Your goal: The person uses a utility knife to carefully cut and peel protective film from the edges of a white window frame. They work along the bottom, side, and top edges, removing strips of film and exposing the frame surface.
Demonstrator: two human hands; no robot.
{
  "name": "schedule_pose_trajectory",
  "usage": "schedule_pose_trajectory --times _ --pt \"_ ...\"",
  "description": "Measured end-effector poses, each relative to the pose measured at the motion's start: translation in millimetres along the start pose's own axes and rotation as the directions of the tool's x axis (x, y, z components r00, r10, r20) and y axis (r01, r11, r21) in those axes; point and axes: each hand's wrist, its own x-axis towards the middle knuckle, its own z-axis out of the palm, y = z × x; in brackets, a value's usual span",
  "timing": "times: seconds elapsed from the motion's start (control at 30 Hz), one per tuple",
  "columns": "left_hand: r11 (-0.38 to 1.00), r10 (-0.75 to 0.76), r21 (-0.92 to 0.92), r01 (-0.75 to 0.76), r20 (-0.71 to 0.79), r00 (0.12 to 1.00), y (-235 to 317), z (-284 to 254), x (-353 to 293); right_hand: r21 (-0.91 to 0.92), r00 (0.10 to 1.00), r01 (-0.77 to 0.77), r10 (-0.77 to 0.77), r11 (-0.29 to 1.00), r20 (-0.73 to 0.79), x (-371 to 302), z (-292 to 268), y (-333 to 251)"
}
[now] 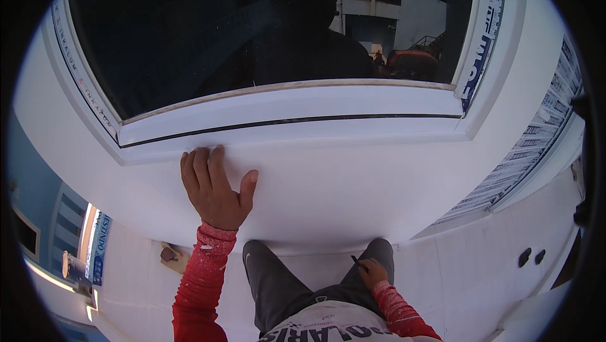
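Observation:
My left hand (pixel 218 190), fingers stretched out and thumb apart, lies against the white wall (pixel 353 184) just under the window's lower edge. It holds nothing. Lower right, near my right thigh, my right hand (pixel 374 272) is closed around a thin dark tool (pixel 355 260); only its narrow end sticks out, so its exact kind is hidden. Above the wall is a window with dark reflecting glass (pixel 208 32). A white frame (pixel 290 103) borders it, with printed protective film (pixel 483 45) on its sides. A dark gap runs along the bottom of the frame.
Dark slippers (pixel 524 257) lie on the pale floor at the right. A small board with a brownish lump (pixel 168 254) sits by the wall's foot at left. Film-covered panelling (pixel 499 181) stands to the right, a blue wall (pixel 35 159) at far left.

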Motion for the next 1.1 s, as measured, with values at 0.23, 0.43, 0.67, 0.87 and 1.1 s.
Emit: schedule_pose_trajectory --times 0.23,0.43,0.67,0.87,1.1 --pt "0.948 0.277 -0.216 -0.236 0.188 0.942 206 18 49 -0.010 0.997 -0.024 0.023 1.000 -0.071 -7 -3 15" --pt "0.688 0.421 -0.702 -0.185 0.179 0.889 316 13 92 -0.022 0.994 -0.076 0.074 0.997 -0.078 -14 -5 29" --pt "0.692 0.509 -0.685 -0.227 0.240 0.827 330 20 92 0.111 0.975 -0.156 0.171 0.981 -0.142 -10 -13 37" --pt "0.649 0.491 -0.700 -0.297 0.087 0.867 330 46 80 0.208 0.959 -0.266 0.281 0.941 -0.046 -6 -3 49" --pt "0.533 0.460 -0.821 -0.204 0.079 0.884 329 70 65 0.082 0.837 -0.544 0.532 0.835 0.129 41 3 49"
